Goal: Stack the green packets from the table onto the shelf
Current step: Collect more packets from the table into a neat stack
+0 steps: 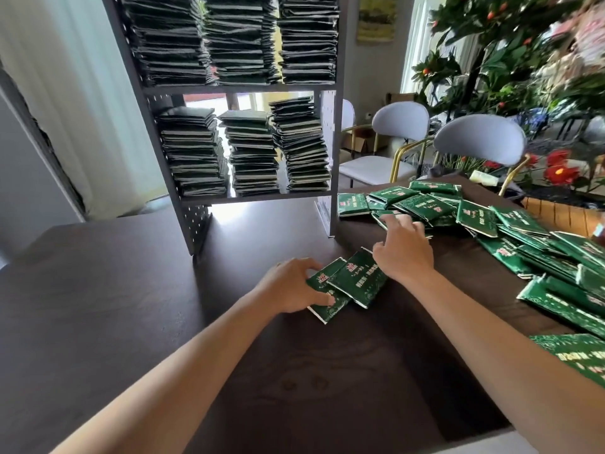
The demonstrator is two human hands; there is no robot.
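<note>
Head view, left grip (294,286) holding glossy green packets (347,283), right grip (404,247) wide

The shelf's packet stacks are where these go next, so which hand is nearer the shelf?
Right. The right hand reaches over the loose packets beside the shelf; the left hand holds two packets nearer the person.

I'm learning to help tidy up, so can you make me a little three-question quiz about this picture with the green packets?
1. True or false: the left hand holds green packets.
2. How many stacks stand on the lower shelf? A two, B three, C five.
3. What is the right hand reaching toward?

Key: 1 true. 2 B. 3 the loose pile on the table.
</note>
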